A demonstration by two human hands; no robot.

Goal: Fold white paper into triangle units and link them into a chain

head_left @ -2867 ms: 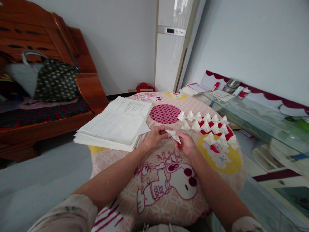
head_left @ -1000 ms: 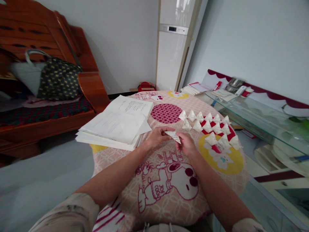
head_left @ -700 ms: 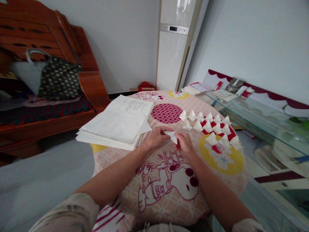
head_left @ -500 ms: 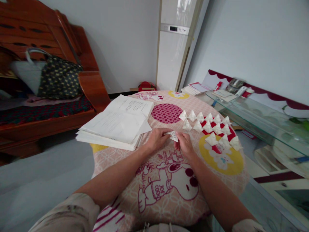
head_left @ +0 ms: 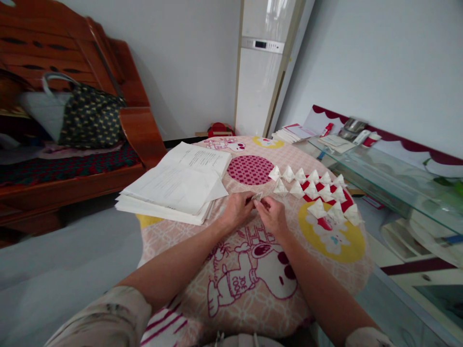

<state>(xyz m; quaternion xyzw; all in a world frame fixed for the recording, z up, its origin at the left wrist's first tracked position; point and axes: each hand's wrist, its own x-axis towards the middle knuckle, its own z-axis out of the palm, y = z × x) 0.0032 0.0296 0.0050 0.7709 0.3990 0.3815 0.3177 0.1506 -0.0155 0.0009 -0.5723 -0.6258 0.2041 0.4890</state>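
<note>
Between my two hands is a small folded piece of paper [head_left: 258, 196], held above the middle of the patterned tablecloth [head_left: 195, 270]. My left hand [head_left: 238, 208] pinches its left side, and my right hand [head_left: 271, 213] grips the right side with thumb and fingers. Most of the paper is hidden by the fingers. To the right of my right hand stand several pointed folded paper pieces [head_left: 297, 189] in uneven rows. A stack of printed paper sheets [head_left: 170, 185] lies to the left of my left hand, with a loose folded sheet on top.
A glass shelf unit [head_left: 398, 188] borders the table on the right, holding metal bowls [head_left: 352, 127] and papers. At the left is a wooden bench [head_left: 139, 130] with a dark patterned bag [head_left: 92, 115]. A tall white air conditioner [head_left: 256, 86] stands behind the table.
My hands have come closer together, the right one shifting slightly left. The paper between them now shows less of its printed face and looks narrower.
</note>
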